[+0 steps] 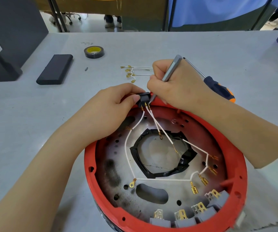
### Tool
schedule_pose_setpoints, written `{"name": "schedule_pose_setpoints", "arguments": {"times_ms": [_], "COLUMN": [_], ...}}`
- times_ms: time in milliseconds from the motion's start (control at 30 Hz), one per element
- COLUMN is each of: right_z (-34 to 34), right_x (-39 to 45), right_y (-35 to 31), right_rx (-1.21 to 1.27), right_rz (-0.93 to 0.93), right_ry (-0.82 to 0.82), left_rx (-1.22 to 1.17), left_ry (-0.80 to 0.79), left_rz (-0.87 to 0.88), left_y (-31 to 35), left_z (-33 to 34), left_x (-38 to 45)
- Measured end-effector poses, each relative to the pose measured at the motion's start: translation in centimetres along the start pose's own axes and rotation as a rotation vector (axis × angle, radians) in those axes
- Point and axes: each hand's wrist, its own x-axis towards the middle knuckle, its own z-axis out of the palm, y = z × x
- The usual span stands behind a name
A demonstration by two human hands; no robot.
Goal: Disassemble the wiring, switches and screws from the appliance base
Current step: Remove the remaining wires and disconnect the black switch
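The red round appliance base (235,158) lies upside down in front of me, its metal plate showing. My left hand (111,104) pinches a black socket (144,97) at the base's far rim. White wires (126,148) with brass terminals run from the socket across the plate. My right hand (176,84) grips a slim grey tool (171,67), its tip set against the socket's terminals. Several grey switches (202,210) sit along the near rim.
Loose white wires with brass terminals (131,72) lie on the grey table (51,131) behind my hands. An orange-black screwdriver (218,87) lies to the right. A roll of black tape (94,51), a black flat box (55,69) and a dark case (4,47) are at the left.
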Motion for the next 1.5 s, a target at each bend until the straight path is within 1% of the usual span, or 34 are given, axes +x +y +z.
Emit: {"name": "schedule_pose_setpoints", "arguments": {"times_ms": [267, 400, 500, 733, 800, 867, 967, 1133, 1200, 1333, 1400, 1500], "right_z": [-0.2, -0.1, 0.0, 0.4, 0.3, 0.1, 0.1, 0.0, 0.2, 0.5, 0.5, 0.2], "right_x": [-0.2, -0.3, -0.4, -1.3, -1.0, -0.4, 0.5, 1.5, 1.4, 0.5, 0.5, 0.7], "right_y": [-0.3, -0.2, -0.2, -0.6, -0.6, -0.4, -0.3, -0.9, -0.8, -0.2, -0.2, -0.6], "right_rx": [-0.005, -0.011, -0.068, -0.209, -0.193, -0.134, -0.064, -0.089, -0.125, -0.099, -0.039, 0.116], "right_rz": [-0.016, -0.035, -0.051, -0.193, -0.149, -0.066, 0.027, 0.063, 0.035, -0.035, -0.041, -0.006], "right_ry": [-0.023, 0.051, 0.054, 0.054, 0.050, 0.041, -0.004, -0.102, -0.062, 0.073, 0.131, 0.228], "left_rx": [0.001, -0.004, -0.002, 0.009, 0.000, -0.014, -0.004, 0.008, 0.016, 0.007, 0.009, 0.012], "left_ry": [-0.004, 0.000, -0.005, -0.005, -0.007, -0.005, -0.006, -0.007, -0.004, 0.002, -0.007, -0.015], "left_rz": [0.007, 0.009, 0.013, 0.017, 0.012, 0.004, 0.000, 0.003, 0.007, 0.001, -0.001, -0.020], "left_y": [0.0, 0.0, 0.0, 0.1, 0.0, 0.0, -0.1, -0.2, -0.2, -0.1, -0.1, 0.0], "left_z": [0.0, 0.0, 0.0, -0.1, -0.1, -0.1, -0.1, 0.0, 0.0, -0.1, -0.1, -0.2], "left_x": [0.0, 0.0, 0.0, -0.1, -0.1, 0.0, 0.0, 0.0, 0.0, 0.0, 0.0, 0.0]}}
